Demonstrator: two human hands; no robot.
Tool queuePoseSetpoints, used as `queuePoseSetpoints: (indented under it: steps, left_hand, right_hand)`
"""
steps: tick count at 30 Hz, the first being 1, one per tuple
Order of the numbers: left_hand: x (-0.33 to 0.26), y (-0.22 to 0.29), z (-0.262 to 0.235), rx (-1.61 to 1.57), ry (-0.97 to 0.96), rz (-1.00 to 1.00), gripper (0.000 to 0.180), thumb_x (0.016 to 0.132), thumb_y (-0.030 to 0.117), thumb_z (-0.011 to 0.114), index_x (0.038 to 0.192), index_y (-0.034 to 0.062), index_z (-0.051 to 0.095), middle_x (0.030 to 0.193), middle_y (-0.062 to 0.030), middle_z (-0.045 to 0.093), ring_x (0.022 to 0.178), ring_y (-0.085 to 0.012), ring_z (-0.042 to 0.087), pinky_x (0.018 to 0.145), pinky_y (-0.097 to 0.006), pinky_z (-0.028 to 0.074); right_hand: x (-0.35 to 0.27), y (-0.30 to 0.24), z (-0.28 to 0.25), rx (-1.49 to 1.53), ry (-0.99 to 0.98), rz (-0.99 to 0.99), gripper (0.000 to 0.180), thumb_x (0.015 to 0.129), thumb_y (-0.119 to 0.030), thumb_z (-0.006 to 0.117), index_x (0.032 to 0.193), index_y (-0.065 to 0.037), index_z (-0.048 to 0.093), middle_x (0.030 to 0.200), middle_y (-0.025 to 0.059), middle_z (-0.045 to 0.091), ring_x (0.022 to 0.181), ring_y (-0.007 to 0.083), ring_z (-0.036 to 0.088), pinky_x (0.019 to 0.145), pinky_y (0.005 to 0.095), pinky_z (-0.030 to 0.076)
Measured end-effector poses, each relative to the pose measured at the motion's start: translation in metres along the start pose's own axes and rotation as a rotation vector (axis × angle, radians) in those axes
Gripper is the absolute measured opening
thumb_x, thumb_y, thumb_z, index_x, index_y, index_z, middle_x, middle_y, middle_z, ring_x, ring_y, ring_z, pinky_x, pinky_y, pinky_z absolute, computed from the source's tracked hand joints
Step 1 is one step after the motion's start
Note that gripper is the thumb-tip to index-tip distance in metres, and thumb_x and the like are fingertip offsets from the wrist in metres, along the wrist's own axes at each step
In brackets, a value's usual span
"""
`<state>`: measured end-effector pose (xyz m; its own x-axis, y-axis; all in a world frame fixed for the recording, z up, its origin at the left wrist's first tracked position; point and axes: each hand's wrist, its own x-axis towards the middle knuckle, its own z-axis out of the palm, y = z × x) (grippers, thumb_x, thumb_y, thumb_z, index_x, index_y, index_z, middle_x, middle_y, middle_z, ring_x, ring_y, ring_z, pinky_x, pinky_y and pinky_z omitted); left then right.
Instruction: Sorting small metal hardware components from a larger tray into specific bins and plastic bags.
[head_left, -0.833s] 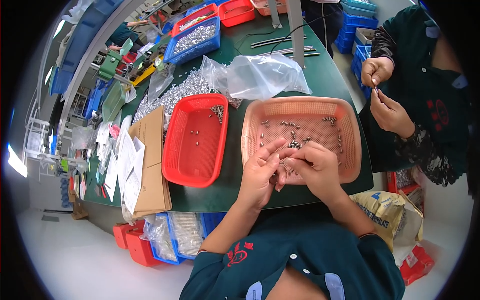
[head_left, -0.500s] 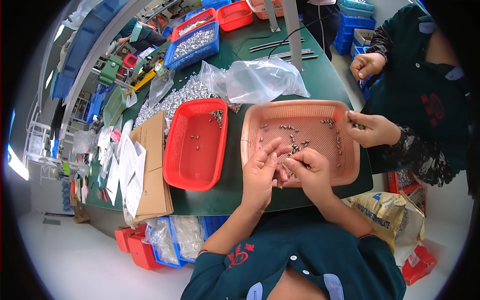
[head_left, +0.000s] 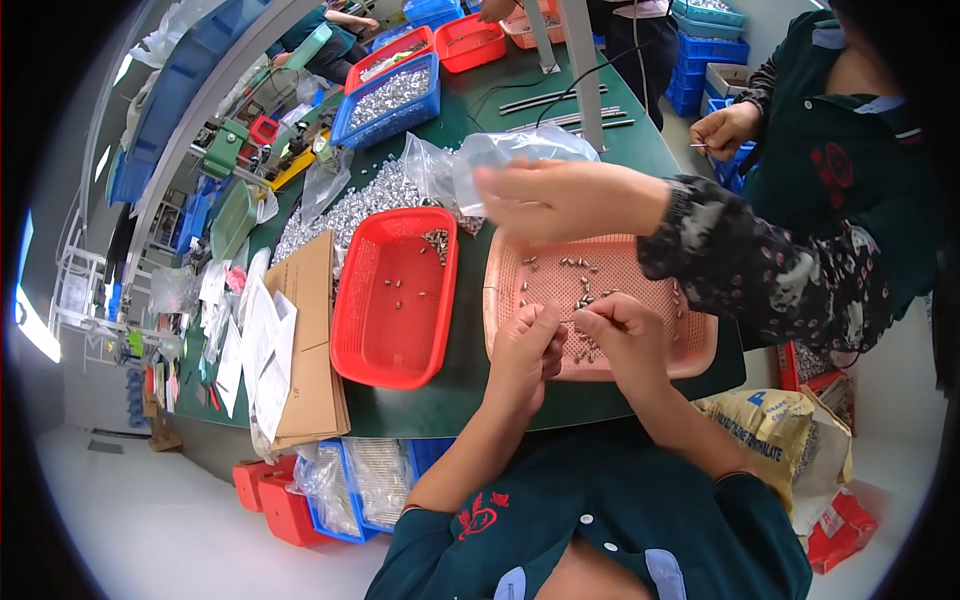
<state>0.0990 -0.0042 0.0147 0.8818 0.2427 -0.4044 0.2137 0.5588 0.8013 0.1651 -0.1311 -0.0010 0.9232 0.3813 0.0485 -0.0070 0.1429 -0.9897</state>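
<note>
Over the near side of a pink perforated plastic basket (head_left: 700,358), both my hands are closed, their fingertips almost meeting. My left hand (head_left: 526,352) has its fingers curled in and thumb pressed against them. My right hand (head_left: 630,338) pinches with thumb and forefinger. Whatever lies in either hand is too small or hidden to name. Small metal cylindrical parts (head_left: 584,290) lie scattered in the basket below. A co-worker's hand (head_left: 555,198), blurred, stretches from the right across the basket's far side. To the left stands a red basket (head_left: 395,345) holding some similar parts (head_left: 436,242).
A heap of shiny small pieces (head_left: 370,205) and a clear plastic bag (head_left: 480,165) lie behind the baskets. Cardboard with papers (head_left: 305,350) sits left. Farther back are a blue bin (head_left: 385,100) and metal rods (head_left: 560,115). The co-worker's other hand (head_left: 725,130) holds something thin.
The co-worker's nearer arm has swung left over the pink basket. My left hand's fingers have curled closed from a looser, spread pose. My right hand stays pinched in nearly the same place.
</note>
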Motion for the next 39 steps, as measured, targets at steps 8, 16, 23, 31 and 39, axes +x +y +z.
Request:
queuePoseSetpoints:
  steps: [8,16,23,31,39]
  left_hand:
    - [0.003,0.008,-0.001,-0.050,-0.076,-0.102,0.031,0.095,0.035,0.047,0.086,0.0055,0.051,0.064,-0.0014,0.048,0.047,-0.0075,0.034,0.041,-0.021,0.025]
    - [0.004,0.016,-0.017,-0.186,-0.045,0.003,0.017,0.091,0.005,0.042,0.106,0.0016,0.048,0.097,-0.0133,0.059,0.071,-0.0150,0.057,0.061,-0.026,0.047]
    - [0.000,0.009,-0.015,-0.273,-0.138,-0.025,0.021,0.095,0.012,0.041,0.113,0.0038,0.046,0.082,-0.0121,0.060,0.048,-0.0086,0.042,0.043,-0.019,0.033]
    - [-0.009,0.010,-0.001,-0.154,-0.175,-0.018,0.022,0.096,0.017,0.041,0.114,0.0046,0.046,0.073,-0.0089,0.056,0.049,-0.0077,0.040,0.046,-0.018,0.030]
    - [-0.011,0.012,0.003,-0.054,-0.146,0.061,0.027,0.095,0.020,0.044,0.116,0.0034,0.045,0.067,-0.0079,0.056,0.046,-0.0062,0.038,0.043,-0.017,0.029]
  right_hand:
    - [0.005,0.003,-0.004,0.144,-0.035,0.153,0.008,0.077,-0.007,0.069,0.075,-0.002,0.064,0.063,0.0003,0.054,0.057,0.0070,0.049,0.051,0.0216,0.038]
    - [0.006,-0.023,-0.018,-0.761,0.074,-0.604,0.008,0.073,-0.005,0.070,0.073,-0.003,0.062,0.062,0.0084,0.052,0.055,0.0194,0.052,0.050,0.0285,0.041]
    - [-0.001,-0.023,-0.007,-0.249,0.013,-0.346,0.008,0.073,-0.001,0.070,0.073,0.000,0.062,0.063,0.0058,0.052,0.056,0.0141,0.049,0.050,0.0253,0.038]
    - [0.000,-0.018,0.000,-0.229,-0.070,-0.324,0.007,0.071,-0.001,0.069,0.074,0.000,0.063,0.063,0.0057,0.054,0.059,0.0153,0.053,0.052,0.0285,0.041]
    - [0.002,-0.028,-0.005,-0.507,-0.149,-0.625,0.007,0.071,0.001,0.068,0.074,0.000,0.062,0.066,0.0054,0.056,0.059,0.0144,0.053,0.053,0.0269,0.040]
